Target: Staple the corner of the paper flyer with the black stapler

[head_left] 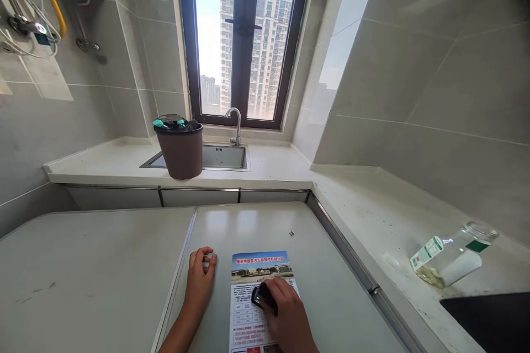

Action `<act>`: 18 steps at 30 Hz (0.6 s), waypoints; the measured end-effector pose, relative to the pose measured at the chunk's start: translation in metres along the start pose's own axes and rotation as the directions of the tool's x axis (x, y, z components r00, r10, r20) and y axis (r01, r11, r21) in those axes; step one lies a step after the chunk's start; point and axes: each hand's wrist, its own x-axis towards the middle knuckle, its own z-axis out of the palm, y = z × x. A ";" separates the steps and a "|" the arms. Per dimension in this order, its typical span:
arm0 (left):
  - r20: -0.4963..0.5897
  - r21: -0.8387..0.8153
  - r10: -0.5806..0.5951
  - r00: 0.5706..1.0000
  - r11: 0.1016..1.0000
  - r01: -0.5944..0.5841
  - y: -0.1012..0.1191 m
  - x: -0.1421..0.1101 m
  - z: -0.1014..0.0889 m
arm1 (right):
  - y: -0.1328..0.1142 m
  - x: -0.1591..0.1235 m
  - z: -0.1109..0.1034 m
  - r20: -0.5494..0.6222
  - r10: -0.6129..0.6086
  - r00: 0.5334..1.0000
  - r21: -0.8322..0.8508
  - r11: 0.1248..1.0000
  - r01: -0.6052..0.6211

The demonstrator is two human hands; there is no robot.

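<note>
A printed leaflet (250,309) with a blue heading and a photo band lies on the pale table. Over its middle, my right hand (287,311) grips a small black stapler (265,298), fingers wrapped round it from the right. Whether the stapler presses on paper is hard to make out. To the left of the leaflet, my left hand (201,273) rests on the table, fingers loosely bent and apart, holding nothing. Beyond the leaflet lies a tiny dark piece (291,233) that looks like a bit of staple strip.
The table (111,276) has a seam just left of my left hand. On the counter behind stand a brown bucket (181,151) with dark contents, a sink (226,157) and a tap (237,127). A clear jar (457,253) lies tilted on the right counter near a black panel (492,317).
</note>
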 end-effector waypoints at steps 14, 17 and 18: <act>0.167 0.183 0.133 0.977 0.970 -0.163 -0.019 0.020 -0.044 | 0.090 0.032 -0.085 -0.179 0.140 0.974 0.276 0.957 -0.087; 0.170 0.409 0.175 0.970 0.883 -0.230 -0.050 0.035 -0.099 | 0.113 0.069 -0.090 -0.190 0.054 0.980 0.238 0.971 -0.007; 0.155 0.505 0.161 0.975 0.835 -0.218 -0.063 0.038 -0.119 | 0.119 0.080 -0.086 -0.163 0.018 0.987 0.189 0.982 0.013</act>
